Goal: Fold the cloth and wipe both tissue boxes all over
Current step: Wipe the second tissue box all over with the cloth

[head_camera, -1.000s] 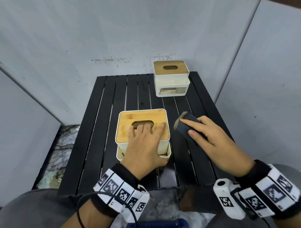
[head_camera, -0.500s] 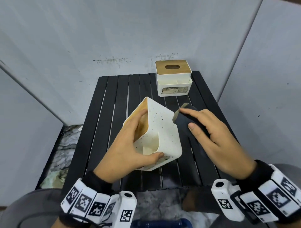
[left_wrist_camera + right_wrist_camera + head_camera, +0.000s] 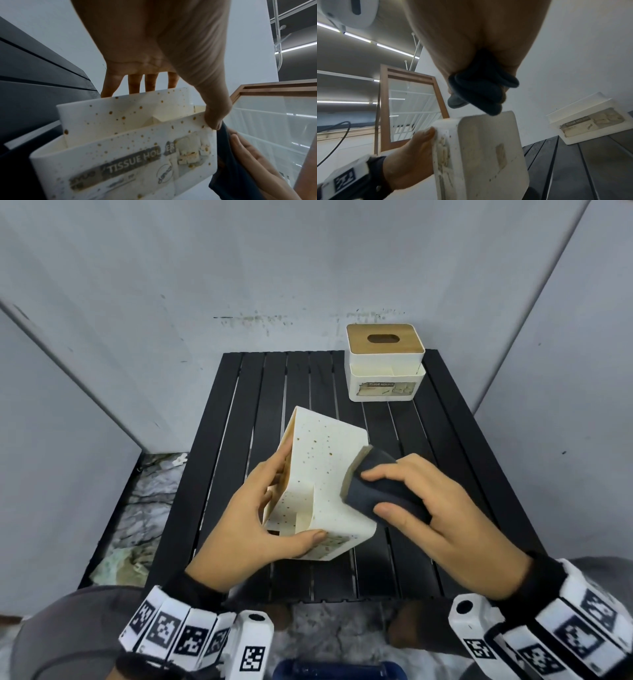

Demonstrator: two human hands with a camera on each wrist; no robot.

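Observation:
A white tissue box (image 3: 323, 467) speckled with brown spots is tipped on its side above the black slatted table (image 3: 239, 412), its wooden lid facing left. My left hand (image 3: 253, 515) grips it, fingers on the lid side and thumb on its labelled front (image 3: 133, 159). My right hand (image 3: 424, 508) holds a folded dark blue cloth (image 3: 373, 484) against the box's right upper edge; the right wrist view shows the cloth (image 3: 481, 86) bunched in the fingers above the box's base (image 3: 488, 148). A second tissue box (image 3: 385, 361) stands upright at the table's far right corner.
Grey walls close in behind and on both sides of the table. Marbled floor (image 3: 144, 501) shows to the left and at the near edge. A wooden-framed glass panel (image 3: 412, 105) stands off to the side in the wrist views.
My left hand went from resting flat on the lid to lifting and tipping the near box onto its side. My right hand brought the cloth onto the box's upturned side.

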